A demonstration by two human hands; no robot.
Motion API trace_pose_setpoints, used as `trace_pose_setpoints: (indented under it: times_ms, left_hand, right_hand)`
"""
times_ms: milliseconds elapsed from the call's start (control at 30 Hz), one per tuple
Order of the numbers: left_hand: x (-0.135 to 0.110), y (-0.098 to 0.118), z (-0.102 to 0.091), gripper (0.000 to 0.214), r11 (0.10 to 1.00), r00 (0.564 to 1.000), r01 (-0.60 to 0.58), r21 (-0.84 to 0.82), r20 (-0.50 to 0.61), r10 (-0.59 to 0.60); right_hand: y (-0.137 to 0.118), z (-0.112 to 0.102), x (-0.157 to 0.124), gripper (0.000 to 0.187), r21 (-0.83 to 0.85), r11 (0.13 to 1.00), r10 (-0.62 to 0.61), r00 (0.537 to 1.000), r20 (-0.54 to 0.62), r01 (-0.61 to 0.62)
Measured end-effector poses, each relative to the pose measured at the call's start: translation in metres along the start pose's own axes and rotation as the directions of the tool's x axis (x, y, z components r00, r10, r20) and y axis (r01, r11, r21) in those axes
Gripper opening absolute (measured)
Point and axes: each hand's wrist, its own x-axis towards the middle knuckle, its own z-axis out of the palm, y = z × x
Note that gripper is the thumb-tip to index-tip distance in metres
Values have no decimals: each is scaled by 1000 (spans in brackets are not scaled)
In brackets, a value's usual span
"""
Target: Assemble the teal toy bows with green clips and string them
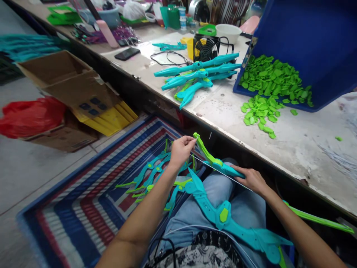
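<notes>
Slim bow (214, 160), teal and lime, held over the lap just short of the near edge of the workbench (223, 106). The right hand (252, 180) is clamped around its teal end; the left hand (182, 149) has thumb and forefinger pinched on a white cord (220, 173) beside the lime tip. The cord runs taut between the hands, which are well apart.

The workbench's edge crosses diagonally in front of both hands, a dark gap beneath it. On its top, a scuffed stretch separates the stacked teal bows (196, 72) from the spilled lime pieces (262, 111). Below the workbench, to the left, a stripe-lined container (67, 208) opens beside the legs, its rim giving onto floor.

Partly hidden: the right palm, and bow parts (152, 173) in the container, behind the left forearm. Contact between left fingertips and lime tip cannot be told. The blue bin (295, 48) on the workbench is cut off at the upper right; a larger bow (212, 210), lying across the lap below the workbench, passes under the right forearm.
</notes>
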Motion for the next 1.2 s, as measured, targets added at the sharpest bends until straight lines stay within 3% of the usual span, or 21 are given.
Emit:
trace_pose_setpoints:
  times_ms: [233, 367, 533, 600, 700, 767, 833, 967, 1133, 1200]
  left_hand:
    - [4, 0, 0, 17, 999, 999, -31, 44, 36, 30]
    - [6, 5, 3, 28, 997, 998, -18, -75, 53, 22]
    - [11, 7, 1, 41, 981, 987, 77, -177, 154, -50]
    - [10, 6, 0, 42, 975, 985, 97, -201, 161, -64]
    - [7, 3, -2, 45, 967, 984, 100, -235, 168, -61]
    - [4, 2, -4, 45, 964, 982, 100, -246, 178, -56]
    - [1, 1, -6, 46, 962, 981, 104, -254, 188, -57]
    - [-2, 0, -11, 48, 960, 978, 108, -259, 200, -56]
    - [-2, -5, -16, 44, 973, 969, 135, -187, 231, -91]
    - [-3, -10, -15, 35, 997, 983, 59, -52, 179, -49]
  right_hand:
    - [-2, -1, -1, 55, -11, 1000, -10, 1000, -26, 10]
    - [0, 7, -4, 53, -33, 999, -27, 999, -47, 25]
    - [5, 15, -9, 44, -4, 993, -116, 979, -165, 117]
    - [-2, 5, -2, 39, 50, 980, -168, 941, -294, 190]
    - [-32, -24, 28, 35, 137, 937, -207, 826, -524, 322]
    - [-59, -46, 57, 31, 195, 874, -253, 758, -601, 446]
    - [-85, -64, 86, 28, 249, 792, -312, 719, -621, 558]
    - [-113, -80, 121, 8, 324, 694, -391, 715, -580, 643]
    - [-122, -80, 118, 9, 214, 716, -469, 685, -557, 664]
    - [-122, -85, 119, 12, 183, 726, -496, 689, -529, 663]
